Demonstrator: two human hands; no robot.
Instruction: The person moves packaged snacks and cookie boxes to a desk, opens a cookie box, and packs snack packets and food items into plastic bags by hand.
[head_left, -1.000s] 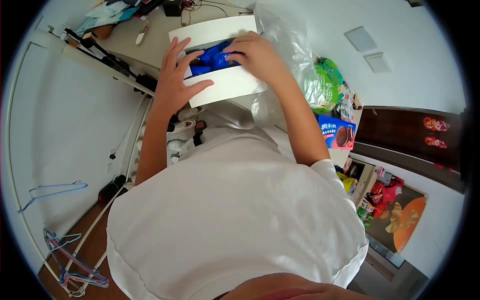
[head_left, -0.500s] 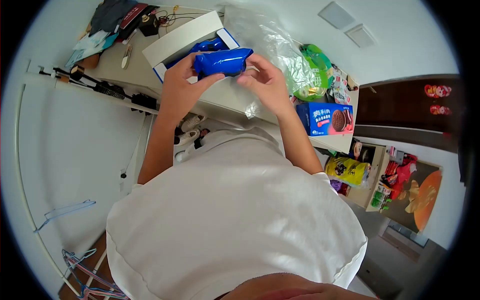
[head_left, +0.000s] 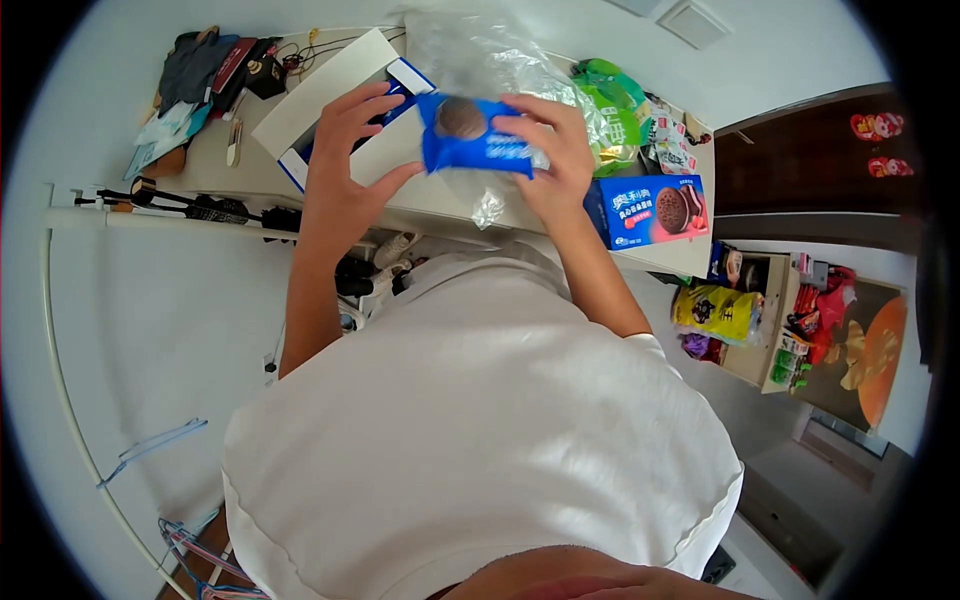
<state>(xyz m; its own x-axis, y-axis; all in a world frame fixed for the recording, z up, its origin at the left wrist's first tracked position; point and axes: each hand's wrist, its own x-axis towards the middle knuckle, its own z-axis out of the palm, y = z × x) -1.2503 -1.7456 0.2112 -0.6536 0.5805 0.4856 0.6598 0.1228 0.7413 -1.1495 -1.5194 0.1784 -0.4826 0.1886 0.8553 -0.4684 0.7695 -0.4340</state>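
Observation:
A blue cookie packet with a dark round cookie printed on it is held up over the front of the desk, slightly blurred. My right hand grips its right end, with the thumb below and the fingers on top. My left hand is beside the packet's left end, thumb and fingers spread; a gap shows between them and the wrapper. Behind my left hand stands an opened white box with blue edges, its contents largely hidden by the fingers.
On the white desk, clear plastic film lies behind the packet. A blue cookie box is at the right front corner, near a green bag. Folded dark cloth and cables occupy the back left.
The packet has turned so its printed cookie side faces me. My left hand has let go and its fingers have spread, while my right hand has closed on the right end.

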